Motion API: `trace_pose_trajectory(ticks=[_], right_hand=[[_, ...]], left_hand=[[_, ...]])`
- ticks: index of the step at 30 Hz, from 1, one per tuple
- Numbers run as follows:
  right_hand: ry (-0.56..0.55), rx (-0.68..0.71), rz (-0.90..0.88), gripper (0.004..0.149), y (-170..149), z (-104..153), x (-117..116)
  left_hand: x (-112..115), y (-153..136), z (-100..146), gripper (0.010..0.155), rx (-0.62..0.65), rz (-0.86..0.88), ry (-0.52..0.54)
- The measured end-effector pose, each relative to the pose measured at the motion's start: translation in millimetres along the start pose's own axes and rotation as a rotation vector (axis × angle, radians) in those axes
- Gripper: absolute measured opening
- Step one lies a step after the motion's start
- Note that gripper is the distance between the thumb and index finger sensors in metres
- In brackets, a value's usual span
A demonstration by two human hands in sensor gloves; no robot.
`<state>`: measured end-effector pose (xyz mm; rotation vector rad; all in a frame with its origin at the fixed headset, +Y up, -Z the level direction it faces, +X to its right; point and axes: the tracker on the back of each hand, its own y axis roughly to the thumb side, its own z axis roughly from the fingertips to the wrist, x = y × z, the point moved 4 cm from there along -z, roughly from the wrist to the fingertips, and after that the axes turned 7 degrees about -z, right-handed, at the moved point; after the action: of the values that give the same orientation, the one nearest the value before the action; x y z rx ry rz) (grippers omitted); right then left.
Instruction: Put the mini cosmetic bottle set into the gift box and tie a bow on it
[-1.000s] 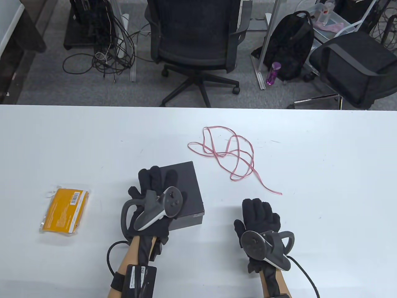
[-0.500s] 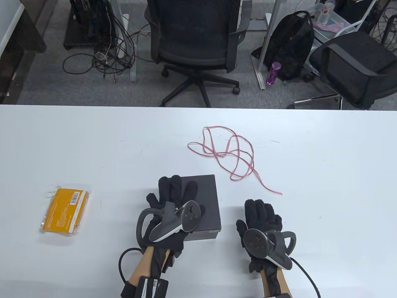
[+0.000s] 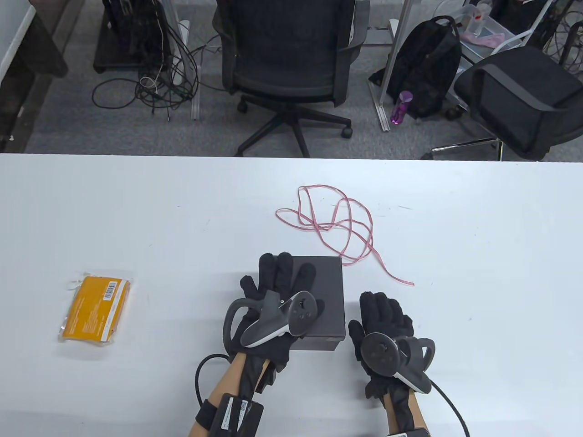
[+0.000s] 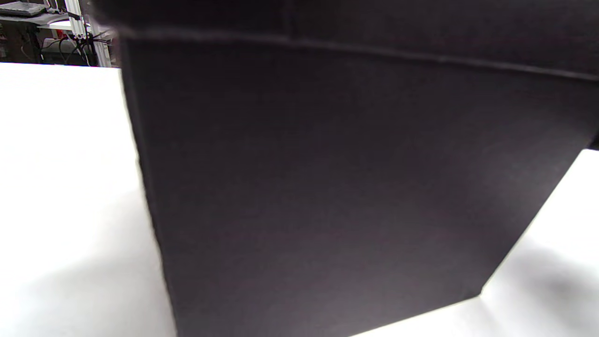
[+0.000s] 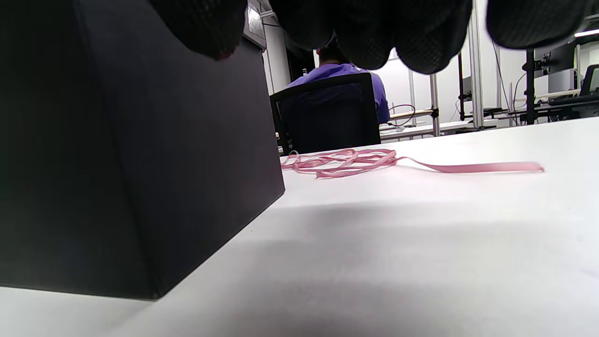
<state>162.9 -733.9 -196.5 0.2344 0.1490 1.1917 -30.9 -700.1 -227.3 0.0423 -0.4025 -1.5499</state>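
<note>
The black gift box [image 3: 330, 291] stands with its lid on, near the table's front edge. My left hand [image 3: 284, 277] lies flat on the lid with its fingers spread and straight. The left wrist view is filled by the box's dark side [image 4: 327, 164]. My right hand [image 3: 382, 309] rests on the table just right of the box, fingers relaxed and holding nothing; its fingertips [image 5: 365, 32] hang beside the box wall [image 5: 140, 164]. A pink ribbon [image 3: 346, 227] lies in loose loops behind the box. An orange packet in clear wrap [image 3: 95, 309] lies far left.
The white table [image 3: 478, 236] ends at its far edge, with office chairs [image 3: 291, 59], cables and a black backpack [image 3: 426, 68] on the floor beyond. The ribbon's free end [image 5: 491, 166] trails right, ahead of my right hand. A seated person in purple [image 5: 337, 75] shows in the distance.
My left hand has slid the box to the right and slightly towards me, up beside my right hand. The right hand, ribbon and packet have stayed put.
</note>
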Motion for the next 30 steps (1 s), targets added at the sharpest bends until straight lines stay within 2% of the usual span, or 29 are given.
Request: trace_pose_trajectory(ticks=[2,6,8,10,13,15,17,19,21,26,30], right_hand=[[0.018,-0.001,-0.033,0.063,-2,0,-4],[-0.022,-0.007,-0.109,0.06,-7,0,0],[-0.061,-0.006,-0.191,0.058,-8,0,5],[-0.089,-0.014,-0.321,0.057,-11,0,7],[-0.076,-0.043,-0.566,0.057,-14,-1,0],[-0.021,-0.055,-0.775,0.059,-15,-1,-10],[0.053,-0.071,-0.937,0.061,-16,-2,-19],[0.08,-0.077,-1.019,0.062,-17,-2,-25],[0.095,-0.07,-1.046,0.062,-18,-2,-28],[0.175,-0.034,-1.109,0.062,-11,-2,-37],[0.18,-0.036,-1.144,0.06,-10,-1,-38]], left_hand=[[-5,-6,4,0.077,0.005,0.051,0.07],[-16,-31,30,0.073,0.022,0.221,0.244],[-10,-48,41,0.072,0.022,0.288,0.291],[5,-68,50,0.071,-0.01,0.402,0.305],[31,-88,54,0.073,-0.007,0.598,0.289],[54,-97,53,0.072,0.003,0.797,0.226],[72,-100,51,0.07,0.009,1.006,0.206],[83,-99,50,0.067,0.026,1.133,0.175],[90,-96,50,0.066,0.038,1.177,0.138],[95,-89,50,0.064,0.055,1.214,0.124],[96,-84,50,0.064,0.078,1.226,0.105]])
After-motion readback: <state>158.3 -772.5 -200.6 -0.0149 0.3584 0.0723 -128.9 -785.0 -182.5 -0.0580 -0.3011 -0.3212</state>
